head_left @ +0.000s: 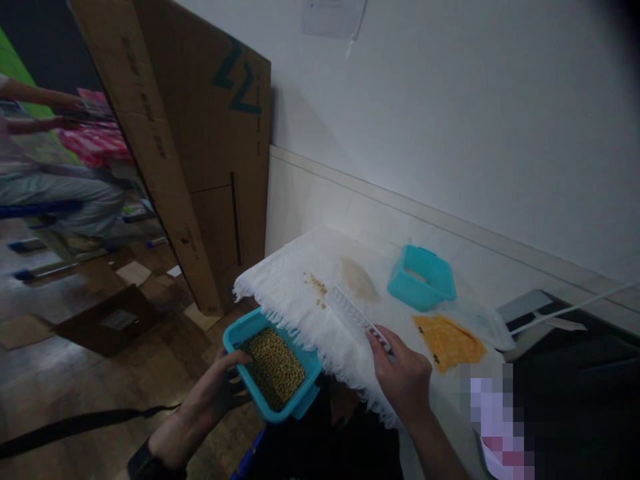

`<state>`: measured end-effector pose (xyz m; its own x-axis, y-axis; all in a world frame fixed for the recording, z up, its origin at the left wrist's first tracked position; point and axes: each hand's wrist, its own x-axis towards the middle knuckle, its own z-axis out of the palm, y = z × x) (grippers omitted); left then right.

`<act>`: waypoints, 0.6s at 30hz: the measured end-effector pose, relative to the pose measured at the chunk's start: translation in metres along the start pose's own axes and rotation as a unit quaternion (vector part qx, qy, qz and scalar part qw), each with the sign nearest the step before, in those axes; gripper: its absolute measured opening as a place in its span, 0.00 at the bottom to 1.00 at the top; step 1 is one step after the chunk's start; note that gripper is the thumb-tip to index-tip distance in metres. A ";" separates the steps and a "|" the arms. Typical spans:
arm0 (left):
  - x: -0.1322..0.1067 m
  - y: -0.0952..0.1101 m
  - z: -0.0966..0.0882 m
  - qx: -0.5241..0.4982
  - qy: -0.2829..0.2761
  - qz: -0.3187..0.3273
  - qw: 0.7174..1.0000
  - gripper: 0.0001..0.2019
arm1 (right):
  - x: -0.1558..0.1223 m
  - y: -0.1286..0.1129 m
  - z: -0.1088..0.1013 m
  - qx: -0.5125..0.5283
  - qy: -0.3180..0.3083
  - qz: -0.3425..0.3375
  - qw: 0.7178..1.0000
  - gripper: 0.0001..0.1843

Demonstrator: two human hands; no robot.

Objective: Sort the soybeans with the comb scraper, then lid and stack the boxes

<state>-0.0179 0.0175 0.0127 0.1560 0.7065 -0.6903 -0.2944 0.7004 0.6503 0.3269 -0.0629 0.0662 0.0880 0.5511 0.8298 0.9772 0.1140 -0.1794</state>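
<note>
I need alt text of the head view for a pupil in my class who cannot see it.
A person's left hand holds a turquoise tub of dried beans at the edge of a white fringed tablecloth, while the right hand holds a white slotted strip near scattered tan bits and pale grains. A second turquoise tub stands farther back.

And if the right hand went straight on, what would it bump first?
Probably the loose tan beans on the white cloth, just past the white slotted strip in the right hand; depth is unclear.
</note>
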 end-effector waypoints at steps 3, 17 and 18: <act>0.003 -0.002 -0.002 -0.003 -0.004 0.002 1.000 0.33 | 0.001 -0.002 -0.002 -0.011 -0.005 -0.007 1.000 0.25; -0.002 0.001 0.003 -0.009 -0.003 -0.006 1.000 0.33 | 0.010 -0.009 0.012 0.091 -0.045 0.016 0.995 0.21; -0.002 0.001 0.004 -0.009 0.000 -0.006 1.000 0.33 | 0.009 -0.010 0.014 0.098 -0.048 0.018 0.994 0.20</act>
<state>-0.0149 0.0172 0.0165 0.1603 0.6982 -0.6977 -0.3093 0.7068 0.6362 0.3153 -0.0474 0.0685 0.0935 0.6331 0.7684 0.9164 0.2470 -0.3149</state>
